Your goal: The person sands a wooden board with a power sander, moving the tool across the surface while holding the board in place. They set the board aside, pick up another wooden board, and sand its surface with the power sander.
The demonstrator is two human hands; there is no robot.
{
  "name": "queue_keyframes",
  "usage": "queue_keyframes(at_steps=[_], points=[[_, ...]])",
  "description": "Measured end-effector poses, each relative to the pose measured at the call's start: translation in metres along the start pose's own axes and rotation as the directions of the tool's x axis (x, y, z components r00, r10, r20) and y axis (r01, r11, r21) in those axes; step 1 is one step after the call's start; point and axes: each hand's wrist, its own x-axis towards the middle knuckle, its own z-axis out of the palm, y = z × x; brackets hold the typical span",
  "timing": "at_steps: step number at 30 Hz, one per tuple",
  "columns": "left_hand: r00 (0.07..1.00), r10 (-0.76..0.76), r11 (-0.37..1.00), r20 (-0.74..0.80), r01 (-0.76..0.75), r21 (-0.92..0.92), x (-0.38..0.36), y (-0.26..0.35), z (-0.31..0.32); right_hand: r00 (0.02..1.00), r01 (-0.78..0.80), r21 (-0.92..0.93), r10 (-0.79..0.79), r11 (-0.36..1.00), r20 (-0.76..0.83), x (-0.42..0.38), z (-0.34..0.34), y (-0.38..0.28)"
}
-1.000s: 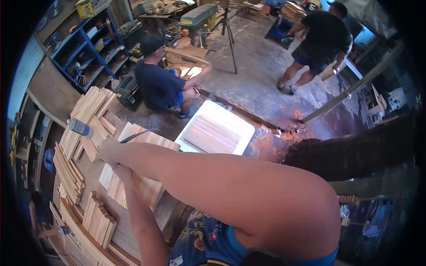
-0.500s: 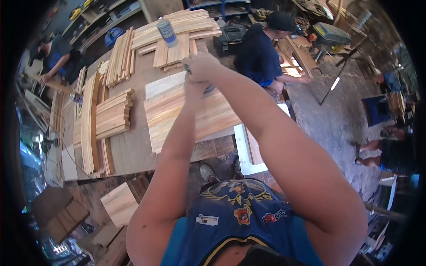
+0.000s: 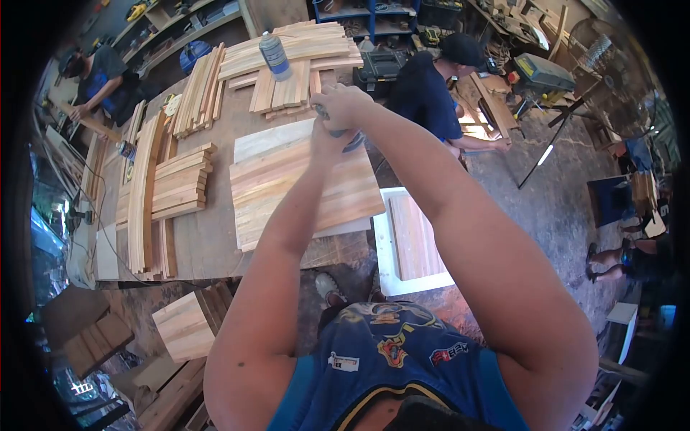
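Note:
A pale panel of joined wood strips [image 3: 280,194] lies in front of me on the workbench, over a white sheet [image 3: 269,144]. Near its far right corner, my right hand [image 3: 346,105] is closed over the top of a hand-held sander [image 3: 353,142], mostly hidden by my hands. Lower down and partly covered, my left hand [image 3: 329,141] grips the same tool, its fingers hard to make out. Just beyond the hands are stacked wood strips [image 3: 284,95] and a plastic bottle with a blue label [image 3: 274,54].
More strips [image 3: 176,183] are piled on the bench's left [image 3: 205,248]. Beside the bench, a white tray [image 3: 385,251] holds a wood panel [image 3: 415,241]. Co-workers are at the right [image 3: 424,93] and far left [image 3: 100,82]. A fan [image 3: 611,65] stands at right; a cable [image 3: 108,237] runs along the left.
My hands have moved slightly to the right and toward me over the panel, with the sander still in them. More of the white tray shows now. The co-worker at left has shifted posture.

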Motion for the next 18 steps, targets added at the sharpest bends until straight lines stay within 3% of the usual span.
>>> queue_keyframes(at_steps=[11, 14, 16, 18], points=[[0.997, 0.038, 0.996, -0.065, -0.033, 0.078, 0.002, 0.001, 0.006, 1.0, 0.027, -0.021, -0.027, 0.999, 0.009, 0.0, 0.001, 0.005], [0.997, 0.054, 0.998, -0.05, -0.053, 0.016, -0.002, 0.004, -0.005, 1.0, 0.006, 0.013, -0.006, 1.0, 0.0, 0.001, 0.005, -0.004], [0.997, 0.06, 0.997, 0.044, -0.062, 0.036, -0.004, 0.009, -0.019, 1.0, 0.015, 0.0, -0.015, 1.0, -0.025, 0.004, 0.009, -0.011], [0.999, 0.032, 0.999, -0.008, -0.032, 0.001, -0.011, 0.002, -0.03, 0.999, 0.035, 0.0, -0.035, 0.999, -0.039, 0.008, 0.017, -0.025]])
